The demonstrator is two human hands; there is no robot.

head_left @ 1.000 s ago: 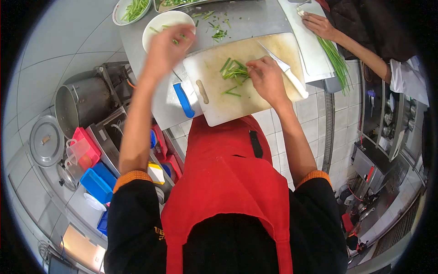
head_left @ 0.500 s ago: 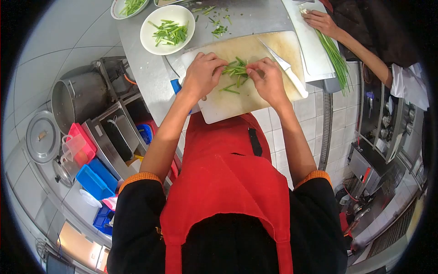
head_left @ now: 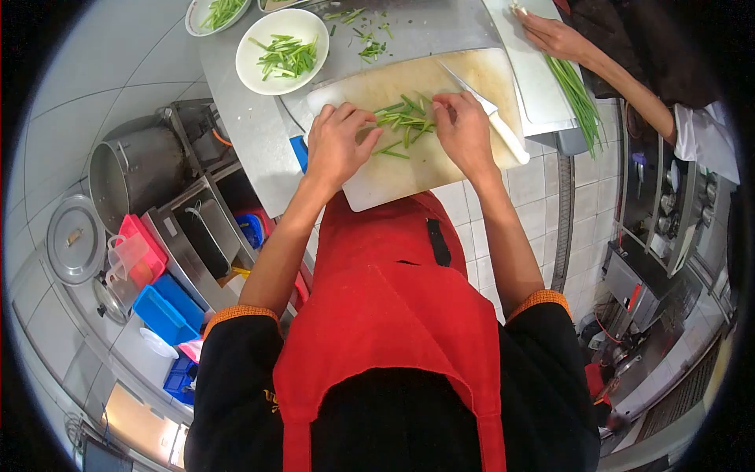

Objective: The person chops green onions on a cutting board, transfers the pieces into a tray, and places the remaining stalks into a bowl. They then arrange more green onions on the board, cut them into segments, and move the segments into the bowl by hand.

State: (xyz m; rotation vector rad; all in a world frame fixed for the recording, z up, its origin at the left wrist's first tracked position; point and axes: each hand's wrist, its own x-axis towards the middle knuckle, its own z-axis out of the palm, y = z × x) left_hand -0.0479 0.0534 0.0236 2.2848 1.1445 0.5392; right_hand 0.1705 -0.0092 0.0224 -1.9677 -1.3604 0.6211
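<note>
Above and left of the left hand, a plate (head_left: 191,21) of greens is cut off by the view's top edge. Nearer that hand, the bowl (head_left: 252,71) holds cut pieces; a second ago the left hand was blurred over it.

The left hand (head_left: 338,143) has drawn back left from the cut greens (head_left: 407,121), where half a second ago its fingertips were in them. Its thumb and forefinger are now parted, the other fingers loosely bent, with no piece seen in its grasp. The greens lie on the board (head_left: 393,182) between the two hands, a little more spread than before.

The right hand (head_left: 464,132) stays at the right end of the greens, fingers curved towards the thumb, with a slightly wider space between it and the left hand. Just right of it, the knife (head_left: 511,141) lies on the board as before. Farther right, another person's hand (head_left: 554,39) is over a second board (head_left: 539,114) with long greens (head_left: 574,94) beside it.

The left hand hides most of a blue handle (head_left: 299,154), seen whole a second ago, and covers the near board's left end. The right hand's fingertips overlap the greens, so whether they pinch a piece cannot be told. The pale thing (head_left: 519,9) at the other person's fingertips is too small to make out.
</note>
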